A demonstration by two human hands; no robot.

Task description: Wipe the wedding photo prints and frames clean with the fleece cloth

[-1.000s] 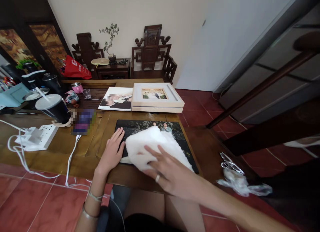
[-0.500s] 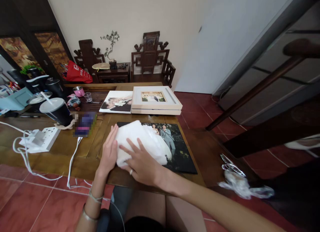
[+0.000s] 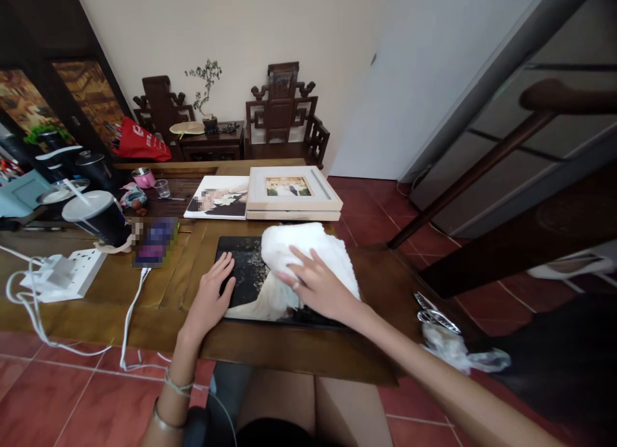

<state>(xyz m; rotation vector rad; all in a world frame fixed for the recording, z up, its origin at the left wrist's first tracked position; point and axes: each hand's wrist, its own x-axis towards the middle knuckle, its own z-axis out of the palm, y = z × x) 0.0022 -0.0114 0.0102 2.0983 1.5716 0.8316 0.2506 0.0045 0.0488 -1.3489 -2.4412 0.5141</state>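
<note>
Right hand (image 3: pixel 321 289) open and flat, fingers spread, pressing fluffy white cloth (image 3: pixel 313 248) onto glossy dark rectangular photo panel (image 3: pixel 243 273) on wooden table (image 3: pixel 120 293). Left hand (image 3: pixel 212 296) open, flat on the panel's 9 o'clock edge, gripping nothing. Pale wood frame (image 3: pixel 289 206) at 12 o'clock.

right hand (image 3: pixel 321 289) slid cloth (image 3: pixel 308 254) rightward across photo (image 3: pixel 243 273).
</note>
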